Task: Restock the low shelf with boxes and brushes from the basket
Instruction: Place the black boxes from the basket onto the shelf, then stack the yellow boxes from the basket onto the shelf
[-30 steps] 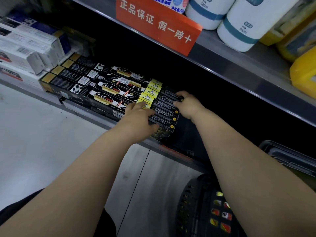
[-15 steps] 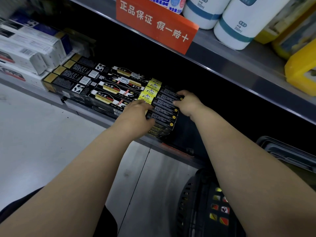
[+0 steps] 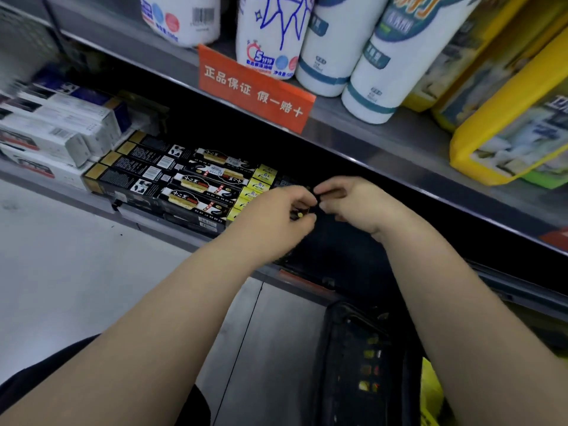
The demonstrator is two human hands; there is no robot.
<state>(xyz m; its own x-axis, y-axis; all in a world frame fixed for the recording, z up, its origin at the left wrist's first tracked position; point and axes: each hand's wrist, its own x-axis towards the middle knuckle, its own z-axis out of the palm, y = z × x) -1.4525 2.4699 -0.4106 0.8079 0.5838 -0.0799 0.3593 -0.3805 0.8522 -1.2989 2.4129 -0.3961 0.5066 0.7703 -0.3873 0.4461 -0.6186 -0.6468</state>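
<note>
The step in hand seems to be placing boxes on the low shelf (image 3: 147,224). The left grip (image 3: 276,216) curls around the end of a black box (image 3: 287,182) at the right end of the row. The right grip (image 3: 353,204) is curled just beside it, but blur hides whether it holds anything. The next move probably calls for squaring this box with its neighbours, then reaching down into the basket (image 3: 344,348).

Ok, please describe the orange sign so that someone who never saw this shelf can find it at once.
Look at the grey metal shelf that carries the tall white bottles. On its front edge, below those bottles and above the black boxes, stands the orange sign. It alone is a flat orange card with white Chinese characters.
</note>
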